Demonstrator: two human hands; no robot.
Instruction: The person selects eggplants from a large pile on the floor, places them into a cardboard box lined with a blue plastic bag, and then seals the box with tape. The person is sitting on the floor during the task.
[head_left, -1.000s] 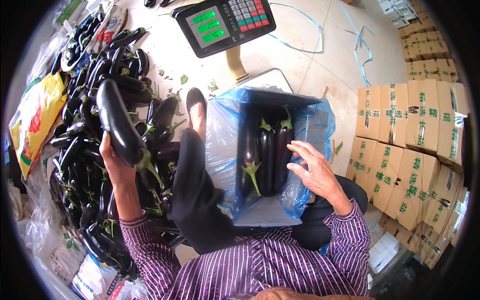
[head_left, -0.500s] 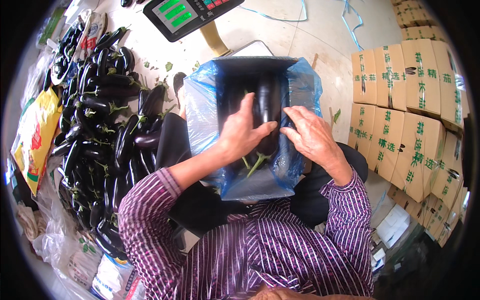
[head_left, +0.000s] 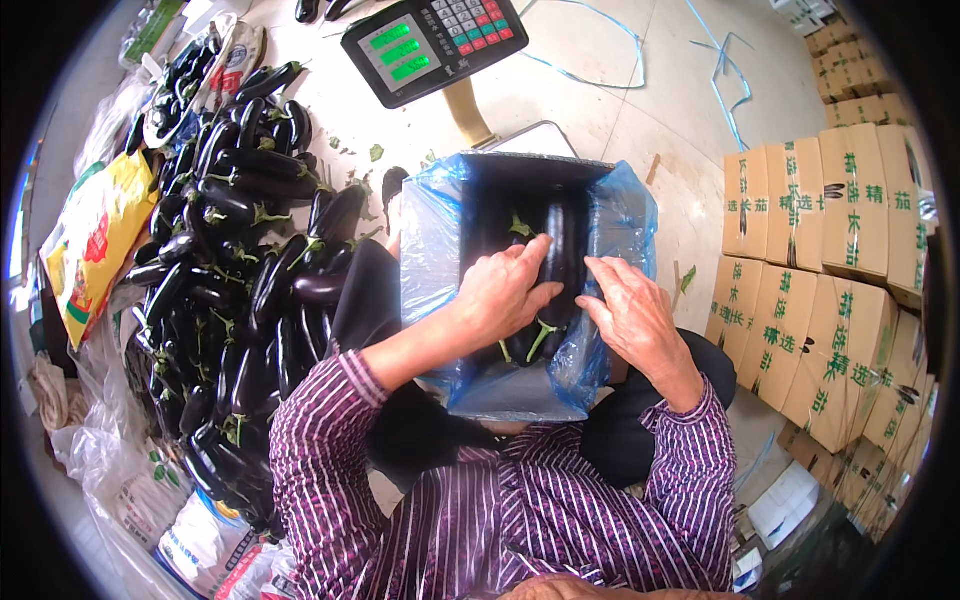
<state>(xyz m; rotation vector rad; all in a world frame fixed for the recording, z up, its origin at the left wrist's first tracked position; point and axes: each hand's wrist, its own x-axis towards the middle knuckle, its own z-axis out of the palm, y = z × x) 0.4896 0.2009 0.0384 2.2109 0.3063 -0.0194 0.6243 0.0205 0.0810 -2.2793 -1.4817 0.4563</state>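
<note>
One long, glossy, near-black eggplant (head_left: 563, 258) lies lengthwise in an open-topped box w/ dark inner walls (head_left: 540, 172), partly under L hand (head_left: 505, 288). L hand: palm down, index + thumb extended over its skin; gripping vs. light press, can't tell. R hand (head_left: 638, 313): fingers loosely spread, nothing seen in grasp, over translucent blue plastic film liner (head_left: 625, 215); fingertip contact unclear.

Risks (est.):
- Green stems (head_left: 541, 342), just bodyward of L fingers: prob. stiff. If eggplant gets shoved toward the body, a stem could nick adjacent skin or pierce film.
- Film looks slack around R hand; a hooked fingertip could tear it or drag a fold under the eggplant.
- Hard push w/ L thumb: poss. bruise. Smooth skin could also slip + roll from under fingers.
- Black digital scale head w/ lit green readouts (head_left: 432, 50), beyond both hands. Box overlaps the scale's pale flat plate (head_left: 545, 138) in view; resting on it? Can't tell. If so, hand pressure would skew wt.
- Loose heap of dark eggplants (head_left: 268, 285), L of L hand: elbow brush could start some rolling.
</note>
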